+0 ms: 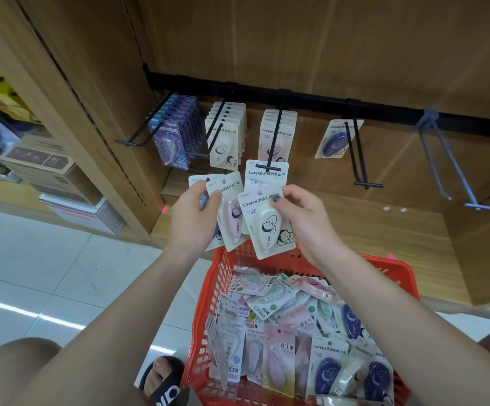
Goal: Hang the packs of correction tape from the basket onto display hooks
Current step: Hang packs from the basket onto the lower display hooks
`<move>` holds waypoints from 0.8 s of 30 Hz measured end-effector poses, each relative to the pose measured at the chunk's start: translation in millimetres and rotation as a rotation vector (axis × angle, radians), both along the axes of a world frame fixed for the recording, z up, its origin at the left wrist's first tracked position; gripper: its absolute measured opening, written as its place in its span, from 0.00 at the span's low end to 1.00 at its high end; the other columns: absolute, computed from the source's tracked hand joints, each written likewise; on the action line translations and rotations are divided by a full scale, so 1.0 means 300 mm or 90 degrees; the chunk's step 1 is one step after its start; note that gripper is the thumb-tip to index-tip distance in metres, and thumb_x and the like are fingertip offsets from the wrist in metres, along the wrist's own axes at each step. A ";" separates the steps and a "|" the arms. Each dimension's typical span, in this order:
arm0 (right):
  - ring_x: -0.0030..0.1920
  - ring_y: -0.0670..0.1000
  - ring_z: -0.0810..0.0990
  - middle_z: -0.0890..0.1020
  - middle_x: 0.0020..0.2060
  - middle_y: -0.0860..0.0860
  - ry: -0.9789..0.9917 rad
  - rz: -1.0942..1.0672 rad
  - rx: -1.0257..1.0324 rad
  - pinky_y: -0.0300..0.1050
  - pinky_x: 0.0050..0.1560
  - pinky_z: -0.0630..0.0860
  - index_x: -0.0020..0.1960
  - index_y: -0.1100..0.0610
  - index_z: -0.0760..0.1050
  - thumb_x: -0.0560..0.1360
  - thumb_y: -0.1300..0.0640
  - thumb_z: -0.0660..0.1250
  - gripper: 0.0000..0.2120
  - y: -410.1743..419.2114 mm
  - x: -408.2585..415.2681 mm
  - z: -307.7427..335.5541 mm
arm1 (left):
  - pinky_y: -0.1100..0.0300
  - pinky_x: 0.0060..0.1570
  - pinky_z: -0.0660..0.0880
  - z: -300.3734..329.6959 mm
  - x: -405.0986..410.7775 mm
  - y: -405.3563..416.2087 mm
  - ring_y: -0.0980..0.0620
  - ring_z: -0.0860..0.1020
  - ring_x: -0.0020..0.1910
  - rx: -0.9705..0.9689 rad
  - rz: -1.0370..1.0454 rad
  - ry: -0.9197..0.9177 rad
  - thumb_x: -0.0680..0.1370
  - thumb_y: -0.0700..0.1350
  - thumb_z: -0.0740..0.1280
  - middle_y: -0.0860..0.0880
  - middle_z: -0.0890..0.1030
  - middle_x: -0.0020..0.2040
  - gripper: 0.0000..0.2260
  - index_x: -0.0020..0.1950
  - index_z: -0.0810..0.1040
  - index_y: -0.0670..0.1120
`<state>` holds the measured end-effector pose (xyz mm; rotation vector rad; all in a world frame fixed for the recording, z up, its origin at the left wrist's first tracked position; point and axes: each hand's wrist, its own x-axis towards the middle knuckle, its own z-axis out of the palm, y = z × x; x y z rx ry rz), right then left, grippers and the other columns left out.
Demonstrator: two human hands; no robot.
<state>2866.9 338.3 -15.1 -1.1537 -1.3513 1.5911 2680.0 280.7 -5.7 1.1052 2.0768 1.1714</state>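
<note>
My left hand (194,213) grips a small fan of correction tape packs, a pink one (229,212) at the front. My right hand (302,213) pinches the top of a cream pack (267,225) with a cartoon figure. Behind it another cream pack (266,176) hangs at the tip of a black display hook (276,133). The red basket (223,276) below my arms holds several mixed packs. Purple packs (171,142), cream packs (225,142) and a single navy pack (337,139) hang on other hooks along the black rail (311,101).
A black hook (360,159) right of the navy pack and a grey hook (448,162) further right carry nothing. Wooden shelf walls stand behind and to both sides. Boxes (50,168) fill the left shelf. My sandalled foot (164,379) rests on the white tiled floor beside the basket.
</note>
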 end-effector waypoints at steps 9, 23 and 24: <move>0.54 0.56 0.86 0.87 0.52 0.53 -0.042 -0.080 -0.002 0.56 0.56 0.82 0.51 0.55 0.82 0.83 0.62 0.65 0.08 0.056 -0.031 -0.028 | 0.42 0.35 0.73 -0.011 -0.011 0.019 0.57 0.76 0.43 -0.016 0.042 0.024 0.85 0.49 0.63 0.43 0.80 0.46 0.15 0.48 0.69 0.37; 0.50 0.53 0.88 0.88 0.48 0.50 -0.113 -0.162 -0.014 0.61 0.56 0.84 0.46 0.52 0.80 0.83 0.61 0.64 0.10 0.362 -0.133 -0.010 | 0.42 0.44 0.84 0.030 -0.005 0.032 0.57 0.81 0.49 -0.024 0.040 -0.024 0.85 0.49 0.64 0.63 0.78 0.47 0.13 0.55 0.74 0.38; 0.50 0.53 0.88 0.88 0.49 0.50 -0.118 -0.156 -0.010 0.61 0.56 0.84 0.46 0.52 0.80 0.83 0.61 0.64 0.10 0.364 -0.133 -0.008 | 0.40 0.45 0.83 0.029 -0.008 0.031 0.57 0.82 0.49 -0.021 0.041 -0.025 0.85 0.49 0.64 0.63 0.79 0.45 0.13 0.54 0.73 0.38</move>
